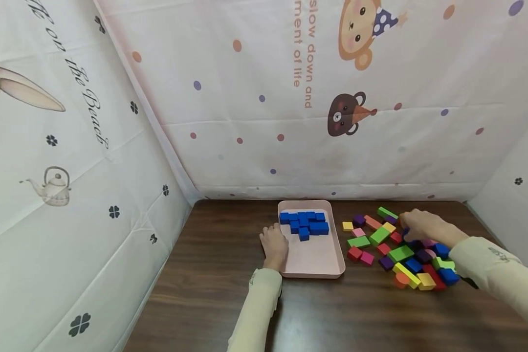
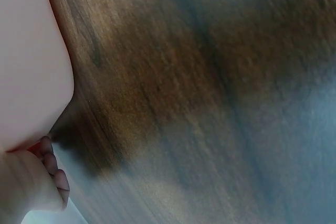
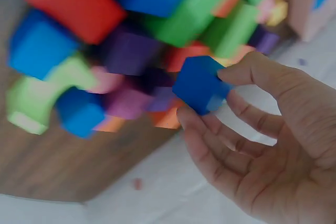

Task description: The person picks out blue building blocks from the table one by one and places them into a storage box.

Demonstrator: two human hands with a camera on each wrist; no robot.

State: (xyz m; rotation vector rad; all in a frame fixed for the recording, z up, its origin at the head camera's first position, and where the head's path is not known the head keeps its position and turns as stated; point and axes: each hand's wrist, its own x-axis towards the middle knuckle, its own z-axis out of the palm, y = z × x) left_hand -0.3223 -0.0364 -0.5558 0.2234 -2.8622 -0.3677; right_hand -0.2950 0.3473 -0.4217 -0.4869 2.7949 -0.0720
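Observation:
My right hand [image 3: 262, 129] pinches a blue block [image 3: 198, 85] between thumb and fingers, above a heap of coloured wooden blocks. Seen from the head, this right hand [image 1: 427, 226] is over the far right part of the heap. The pale pink tray [image 1: 312, 259] lies left of the heap, with several blue blocks [image 1: 303, 222] grouped in its far half. At the tray's left rim, my left hand [image 1: 275, 246] holds the edge. The left wrist view shows the left hand [image 2: 34, 184] with curled fingers against the tray wall [image 2: 37, 77]; its thumb is hidden.
Green [image 1: 400, 253], red [image 1: 354, 253], yellow [image 1: 406, 275] and purple blocks [image 1: 386, 263] lie loosely heaped on the dark wooden table [image 1: 229, 254]. More blue blocks [image 1: 448, 276] sit at the heap's right side. Printed cloth walls [image 1: 246, 156] stand behind and beside the table.

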